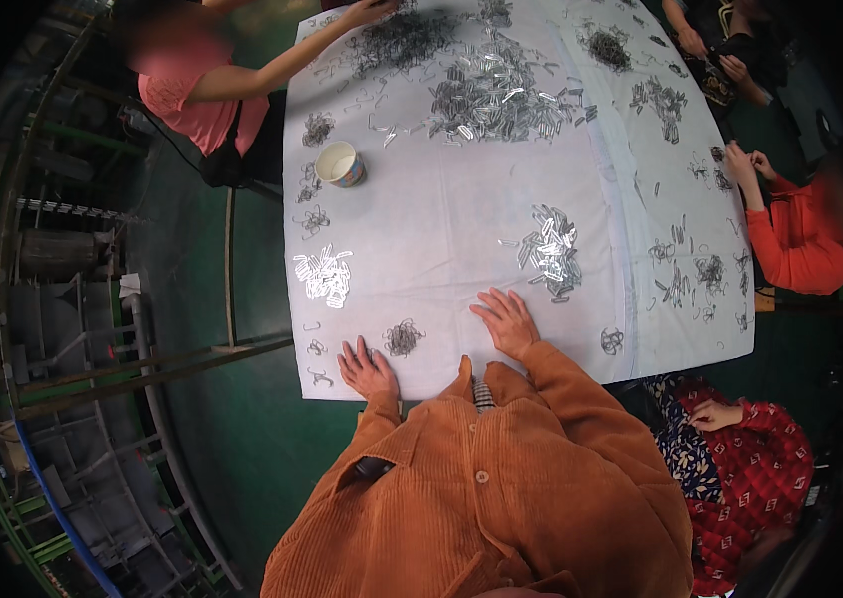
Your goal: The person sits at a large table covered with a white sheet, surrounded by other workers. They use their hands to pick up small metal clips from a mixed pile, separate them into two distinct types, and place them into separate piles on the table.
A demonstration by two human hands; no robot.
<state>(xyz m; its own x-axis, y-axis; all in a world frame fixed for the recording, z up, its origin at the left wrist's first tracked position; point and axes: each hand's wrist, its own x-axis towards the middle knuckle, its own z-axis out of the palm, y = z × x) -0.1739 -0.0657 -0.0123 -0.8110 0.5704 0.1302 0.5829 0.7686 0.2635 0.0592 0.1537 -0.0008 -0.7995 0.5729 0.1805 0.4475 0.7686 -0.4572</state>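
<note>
Both of my hands rest on a white-covered table with fingers apart, and neither holds anything. My left hand lies near the front edge, just left of a small tangle of dark bent wire pieces. Further right, my right hand is laid down below a heap of shiny flat metal pieces, apart from it. Another bright heap of metal pieces sits beyond my left hand. A few loose wire hooks lie to the left of that hand.
A paper cup stands at the far left, and a large metal heap spreads across the back. A person in pink reaches over the far left. Others sit along the right, one in orange-red, one in patterned red.
</note>
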